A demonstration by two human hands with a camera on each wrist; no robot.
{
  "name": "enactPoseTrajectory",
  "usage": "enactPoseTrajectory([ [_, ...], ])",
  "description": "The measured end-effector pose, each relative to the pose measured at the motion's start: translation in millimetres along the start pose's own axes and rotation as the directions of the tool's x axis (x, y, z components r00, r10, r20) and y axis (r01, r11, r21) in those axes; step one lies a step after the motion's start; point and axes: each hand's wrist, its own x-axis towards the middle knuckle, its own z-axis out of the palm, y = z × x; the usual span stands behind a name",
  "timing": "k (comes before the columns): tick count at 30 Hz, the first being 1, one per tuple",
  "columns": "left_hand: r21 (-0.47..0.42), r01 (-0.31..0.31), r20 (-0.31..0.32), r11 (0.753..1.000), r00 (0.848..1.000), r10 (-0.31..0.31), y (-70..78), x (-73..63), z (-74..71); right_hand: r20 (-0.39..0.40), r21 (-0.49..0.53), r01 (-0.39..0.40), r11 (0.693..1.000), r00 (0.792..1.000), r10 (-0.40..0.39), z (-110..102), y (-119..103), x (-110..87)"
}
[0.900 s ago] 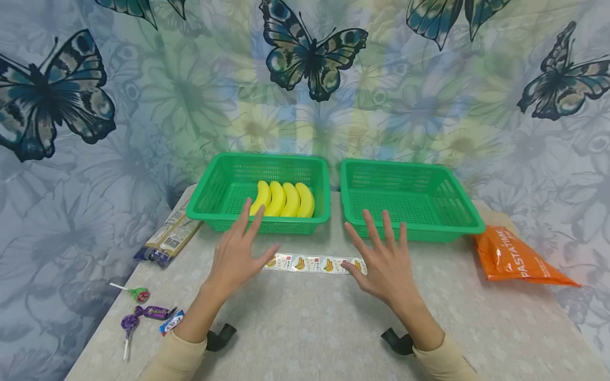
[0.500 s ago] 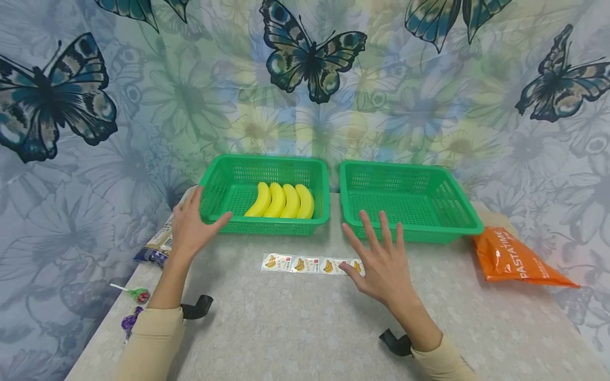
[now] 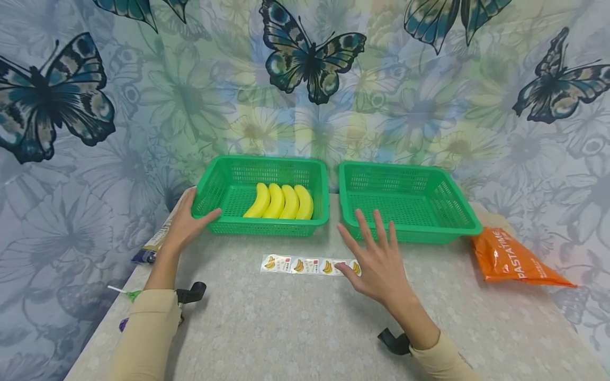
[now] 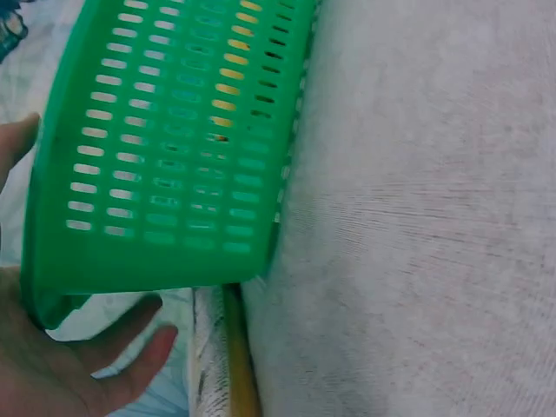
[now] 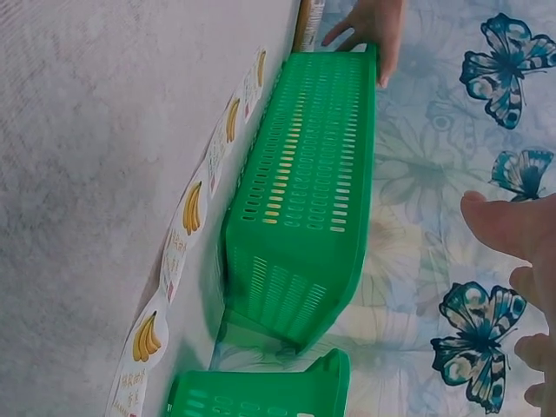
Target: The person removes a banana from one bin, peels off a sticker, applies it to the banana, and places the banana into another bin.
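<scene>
In the head view my left hand (image 3: 182, 226) is at the front left corner of the left green plastic basket (image 3: 267, 227), thumb along the front and fingers at the side. The left wrist view shows its fingers (image 4: 130, 369) straight and spread beside the corner, the thumb at the rim. Several yellow bananas (image 3: 278, 202) lie side by side in that basket. My right hand (image 3: 381, 270), fingers spread and holding nothing, hovers over the right end of a strip of banana stickers (image 3: 299, 265), in front of the right green basket (image 3: 424, 234).
An orange PASTATIME bag (image 3: 519, 259) lies right of the right basket. A gold and blue packet (image 3: 151, 246) is partly hidden behind my left hand. A green lollipop (image 3: 132, 295) and a purple sweet (image 3: 123, 324) show beside my left sleeve. A butterfly-print cloth (image 3: 314, 127) hangs behind.
My left hand has moved left from over the sticker strip to the left basket's corner, uncovering the bananas and stickers. My right hand has stayed nearly in place.
</scene>
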Motion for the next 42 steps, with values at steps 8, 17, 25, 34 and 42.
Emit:
enactPoseTrajectory([
  [8,0.028,0.012,-0.011,1.0,1.0,-0.012,-6.2,1.3,1.9,0.0,0.005,0.061,0.998,0.998,-0.061,0,-1,14.4],
  [17,0.033,0.032,-0.031,0.999,0.999,-0.031,-9.5,3.5,1.8,0.121,0.102,0.106,0.989,0.986,-0.118,-1,0,66.3],
  [25,0.033,0.015,-0.033,0.999,0.999,-0.014,-10.2,5.2,4.2,0.36,0.416,0.002,0.909,0.918,-0.167,3,8,128.6],
  [34,0.024,0.01,-0.056,1.0,0.998,-0.008,-12.1,6.5,5.6,0.481,0.503,-0.046,0.863,0.845,-0.236,14,5,201.3],
  [42,0.002,0.009,-0.077,1.0,0.997,-0.009,-15.0,2.2,8.7,0.517,0.525,-0.083,0.847,0.822,-0.239,43,-2,237.5],
])
